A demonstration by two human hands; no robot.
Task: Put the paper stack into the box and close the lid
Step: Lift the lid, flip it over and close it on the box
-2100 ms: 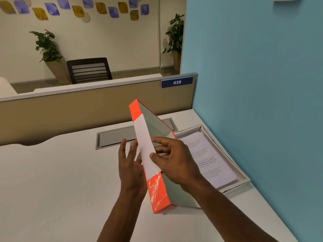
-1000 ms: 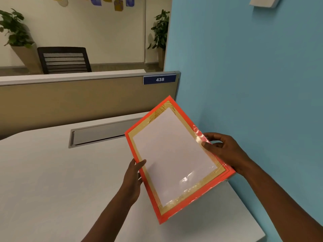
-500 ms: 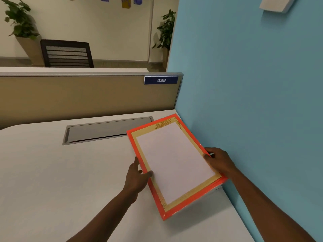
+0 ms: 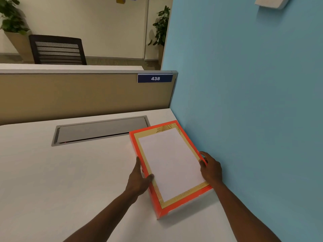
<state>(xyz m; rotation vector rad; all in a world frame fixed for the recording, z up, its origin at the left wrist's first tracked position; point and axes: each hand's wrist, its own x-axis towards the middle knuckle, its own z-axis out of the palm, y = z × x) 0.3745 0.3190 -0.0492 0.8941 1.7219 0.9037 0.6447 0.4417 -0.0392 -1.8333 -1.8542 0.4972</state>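
Fingers of both hands clamp the lid's [image 4: 170,165] long sides, left hand [image 4: 139,180], right hand [image 4: 210,169]

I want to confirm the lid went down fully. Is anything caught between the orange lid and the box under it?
Nothing visible. The orange lid lies flat over the box on the desk, left hand and right hand at its sides. The seam underneath is hidden.

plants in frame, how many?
2: one potted plant far left behind the chair, one potted plant by the blue wall's edge. Both partly cut off; others may be hidden.
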